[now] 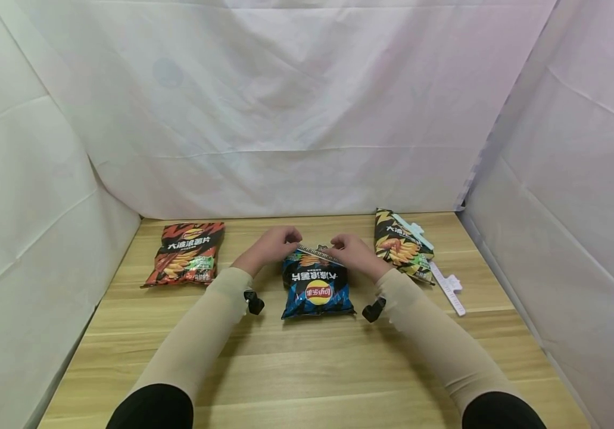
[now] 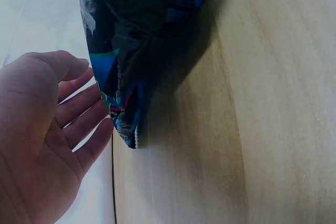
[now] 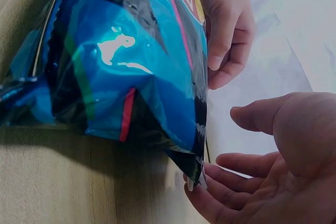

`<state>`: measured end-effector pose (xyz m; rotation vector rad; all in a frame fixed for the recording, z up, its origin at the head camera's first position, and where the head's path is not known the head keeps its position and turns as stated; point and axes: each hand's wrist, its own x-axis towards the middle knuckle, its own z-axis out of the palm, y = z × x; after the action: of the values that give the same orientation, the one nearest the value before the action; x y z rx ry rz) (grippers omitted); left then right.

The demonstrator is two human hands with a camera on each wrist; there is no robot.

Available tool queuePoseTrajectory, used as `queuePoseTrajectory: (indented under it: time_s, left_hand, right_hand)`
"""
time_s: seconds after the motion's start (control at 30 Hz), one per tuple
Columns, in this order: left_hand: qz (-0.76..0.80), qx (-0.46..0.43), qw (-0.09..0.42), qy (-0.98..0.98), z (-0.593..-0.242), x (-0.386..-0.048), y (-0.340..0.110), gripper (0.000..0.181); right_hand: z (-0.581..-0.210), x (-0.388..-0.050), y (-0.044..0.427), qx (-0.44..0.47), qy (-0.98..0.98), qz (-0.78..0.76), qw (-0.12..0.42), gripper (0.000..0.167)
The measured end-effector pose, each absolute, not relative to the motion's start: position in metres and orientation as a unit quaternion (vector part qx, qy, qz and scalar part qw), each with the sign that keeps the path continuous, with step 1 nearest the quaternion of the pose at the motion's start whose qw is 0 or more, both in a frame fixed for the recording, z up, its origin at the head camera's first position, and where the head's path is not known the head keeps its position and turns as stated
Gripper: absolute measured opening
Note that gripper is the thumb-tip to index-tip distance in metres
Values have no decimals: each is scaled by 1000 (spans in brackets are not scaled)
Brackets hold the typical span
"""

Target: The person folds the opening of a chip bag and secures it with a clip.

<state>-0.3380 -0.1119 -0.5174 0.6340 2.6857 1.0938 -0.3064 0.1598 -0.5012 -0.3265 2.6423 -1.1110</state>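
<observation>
In the head view, a blue and black potato chip bag (image 1: 318, 292) lies mid-table with its lettering upside down. A pale bag clip (image 1: 317, 255) with ruler-like marks lies across its far end. My left hand (image 1: 276, 245) is beside that end's left corner. In the left wrist view its fingers are loosely bent, with fingertips close to the bag's edge; contact is hard to tell. At the opposite corner is my right hand (image 1: 356, 255). The right wrist view has its lower fingers touching the bag's corner, with the thumb (image 3: 254, 116) apart from it.
A red chip bag (image 1: 186, 255) lies at the left. At the right, a black and yellow chip bag (image 1: 399, 245) carries a light blue clip (image 1: 413, 231). Beside it is a white clip (image 1: 448, 289). White cloth (image 1: 285, 107) encloses the wooden table's back and sides.
</observation>
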Motion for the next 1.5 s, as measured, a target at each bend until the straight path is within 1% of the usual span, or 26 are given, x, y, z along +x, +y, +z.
queuePoseTrajectory:
  time_s: [0.37, 0.53, 0.67, 0.83, 0.9, 0.97, 1.07, 1.2, 1.33, 1.5]
  left_hand:
    - [363, 211, 85, 904, -514, -333, -113, 26]
    - [346, 198, 67, 915, -508, -324, -120, 27]
    - [337, 175, 53, 924, -499, -311, -131, 30]
    - [364, 112, 41, 924, -491, -284, -142, 31]
    - [379, 82, 44, 921, -492, -272, -145, 32]
    - [392, 60, 58, 916, -496, -262, -146, 36]
    - [422, 33, 94, 901, -504, -248, -144, 47]
    - [460, 7, 135, 877, -515, -233, -139, 65]
    - [482, -3, 142, 864, -522, -222, -133, 77]
    - [505, -8, 138, 852, -528, -215, -125, 79]
  right_hand:
    - [-503, -306, 162, -118, 914, -371, 118, 57]
    - [-502, -299, 163, -123, 913, -375, 106, 55]
    - [-496, -288, 167, -125, 909, -387, 95, 54]
    - [-488, -270, 176, -115, 914, -381, 82, 63]
    - [-487, -262, 179, -107, 920, -369, 76, 66]
    - [-486, -254, 181, -97, 927, -355, 74, 66]
    - [-486, -243, 185, -77, 927, -356, 90, 66]
    - [-493, -232, 189, -46, 905, -399, 140, 71]
    - [-504, -227, 191, -17, 871, -453, 188, 76]
    - [-510, -224, 191, -1, 855, -479, 198, 75]
